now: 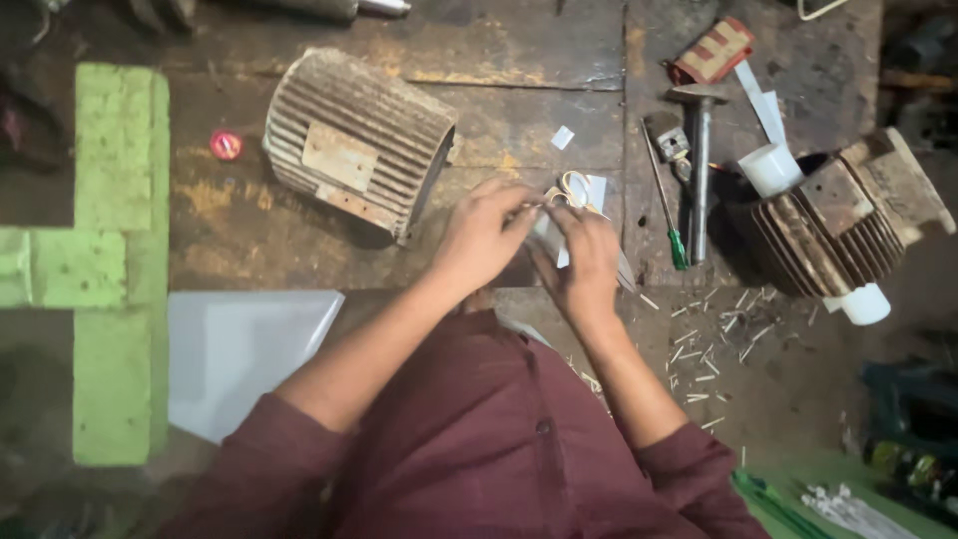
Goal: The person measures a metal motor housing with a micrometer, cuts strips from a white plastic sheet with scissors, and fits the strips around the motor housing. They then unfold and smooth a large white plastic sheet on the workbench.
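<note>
Both hands meeting at frame centre over the dark, worn surface [519, 120]. Left hand [481, 238] curled, fingertips pinching one end of a small white paper strip [551, 232]; right hand [587, 262] closed around the strip's lower part. Strip mostly hidden by fingers; long axis apparently running from upper left to lower right, exact pointing not determinable. Scissors [574, 190] with pale ring handles just above the hands, touching or nearly touching the fingertips; blades hidden.

Upper left of the hands: ribbed motor housing [354, 140] lying on its side, open end facing right, pale rectangular plate on its flank. Right edge: second ribbed motor housing [848, 220], white cylinders at its top left and bottom. Between: hammer [699, 170] upright in the frame, head uppermost; green-handled screwdriver [667, 205] just beside it, handle lowermost. Small red round cap [226, 145] at left. Red-and-tan striped packet [714, 50] at upper right. White sheet [244, 354] at lower left, beside green painted bars [115, 269]. Short white offcuts [714, 349] scattered at lower right.
</note>
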